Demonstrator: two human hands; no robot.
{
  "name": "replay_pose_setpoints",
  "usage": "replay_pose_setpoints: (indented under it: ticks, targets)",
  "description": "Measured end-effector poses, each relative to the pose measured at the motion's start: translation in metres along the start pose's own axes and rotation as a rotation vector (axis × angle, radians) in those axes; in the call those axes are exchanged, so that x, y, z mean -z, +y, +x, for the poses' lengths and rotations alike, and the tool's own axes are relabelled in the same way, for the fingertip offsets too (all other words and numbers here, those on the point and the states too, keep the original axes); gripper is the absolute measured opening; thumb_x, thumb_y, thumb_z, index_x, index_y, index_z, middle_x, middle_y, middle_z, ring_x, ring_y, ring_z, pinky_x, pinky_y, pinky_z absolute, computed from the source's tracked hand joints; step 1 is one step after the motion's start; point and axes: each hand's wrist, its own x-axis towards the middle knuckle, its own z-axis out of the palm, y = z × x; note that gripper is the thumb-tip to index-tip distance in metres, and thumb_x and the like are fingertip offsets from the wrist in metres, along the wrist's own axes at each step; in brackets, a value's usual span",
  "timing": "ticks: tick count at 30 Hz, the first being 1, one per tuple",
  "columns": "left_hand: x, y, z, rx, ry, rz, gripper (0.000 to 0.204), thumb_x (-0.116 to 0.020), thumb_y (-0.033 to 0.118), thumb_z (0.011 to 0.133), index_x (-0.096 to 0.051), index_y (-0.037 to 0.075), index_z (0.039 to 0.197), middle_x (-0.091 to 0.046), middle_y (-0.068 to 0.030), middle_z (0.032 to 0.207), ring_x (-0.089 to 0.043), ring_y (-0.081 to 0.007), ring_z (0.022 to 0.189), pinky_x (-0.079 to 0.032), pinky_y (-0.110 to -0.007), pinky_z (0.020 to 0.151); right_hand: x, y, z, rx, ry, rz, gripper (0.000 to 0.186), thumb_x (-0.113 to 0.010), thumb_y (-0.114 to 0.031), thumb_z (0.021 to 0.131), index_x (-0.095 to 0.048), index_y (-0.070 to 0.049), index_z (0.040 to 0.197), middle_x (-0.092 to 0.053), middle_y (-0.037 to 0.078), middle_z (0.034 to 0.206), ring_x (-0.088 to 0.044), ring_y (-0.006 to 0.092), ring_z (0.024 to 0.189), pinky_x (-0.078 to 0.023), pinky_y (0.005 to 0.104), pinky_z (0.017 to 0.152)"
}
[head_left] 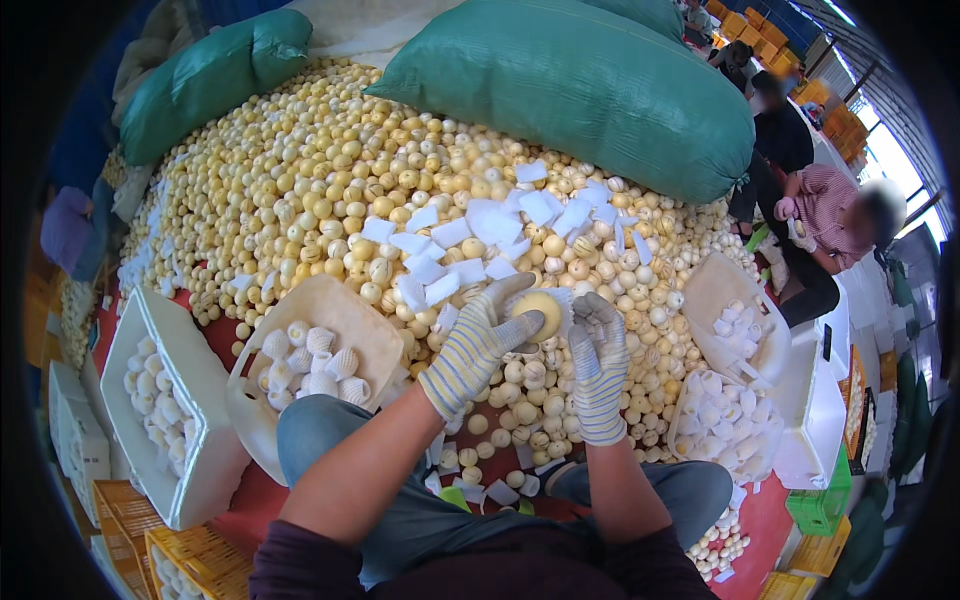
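My left hand (480,340), in a striped knit glove, is closed round a pale yellow round fruit (537,316), thumb across its front. A white foam net (564,300) shows behind and to the right of the fruit, between both hands. My right hand (600,365), gloved alike, has its fingers curled at the edge of that net; the exact grip is partly hidden. Flat white foam nets (495,222) lie scattered on the fruit pile (330,170) just beyond my hands. Some of the piled fruits carry dark stripes.
By my left knee sits a cream tub (375,310) of net-wrapped fruit, beside a white foam box (205,440) holding more. On the right are another tub (700,290) and a pile of white foam nets (725,425). Green sacks (580,90) lie behind; a co-worker (830,215) sits right.
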Motion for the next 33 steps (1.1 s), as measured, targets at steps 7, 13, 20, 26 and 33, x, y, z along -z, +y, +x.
replay_pose_setpoints:
  ticks: [7,13,20,26,33]
  targets:
    - [0.002,0.008,-0.014,0.037,-0.237,-0.31,0.081,-0.074,0.025,0.087,-0.028,-0.003,0.147,-0.057,-0.0149,0.125,-0.065,-0.0162,0.099,-0.059,-0.024,0.07,0.003,0.017,0.002,-0.49,-0.561,1.023,0.069,-0.074,-0.038,0.085,-0.046,-0.001,0.135,-0.054,0.014,0.13,-0.052,0.0283,0.12,-0.047,0.0419,0.102]
    - [0.007,0.018,-0.017,0.007,-0.242,0.003,0.082,-0.079,0.026,0.082,-0.035,0.0,0.146,-0.057,-0.0126,0.127,-0.06,-0.0172,0.109,-0.054,-0.027,0.086,-0.005,-0.005,-0.005,-0.339,-0.187,0.75,0.062,-0.078,-0.017,0.079,-0.048,-0.001,0.131,-0.059,0.011,0.112,-0.058,0.0218,0.099,-0.051,0.0352,0.092]
    - [0.009,0.015,-0.012,-0.166,-0.064,0.616,0.077,-0.079,0.014,0.077,-0.042,0.008,0.145,-0.056,-0.0163,0.13,-0.058,-0.0235,0.116,-0.05,-0.033,0.096,-0.003,-0.021,-0.012,0.025,-0.024,-0.029,0.042,-0.067,0.005,0.083,-0.054,-0.001,0.123,-0.058,0.004,0.099,-0.056,0.0091,0.089,-0.051,0.0212,0.077]
    - [0.042,0.006,-0.007,-0.016,0.093,1.411,0.055,-0.074,0.022,0.078,-0.056,0.007,0.128,-0.059,-0.02,0.125,-0.062,-0.0327,0.112,-0.051,-0.043,0.092,-0.032,0.013,-0.022,-0.297,-0.41,-0.054,0.032,-0.063,0.001,0.087,-0.058,0.0,0.119,-0.06,0.004,0.101,-0.059,0.0094,0.09,-0.052,0.0235,0.076]
    - [0.156,-0.012,-0.019,0.699,0.252,1.794,0.039,-0.056,0.019,0.087,-0.061,0.007,0.124,-0.061,-0.0207,0.125,-0.063,-0.0339,0.111,-0.052,-0.045,0.09,0.047,0.178,-0.078,-0.492,-0.756,-0.627,0.031,-0.064,-0.016,0.087,-0.063,0.001,0.112,-0.069,0.016,0.103,-0.066,0.0246,0.096,-0.052,0.0341,0.087]
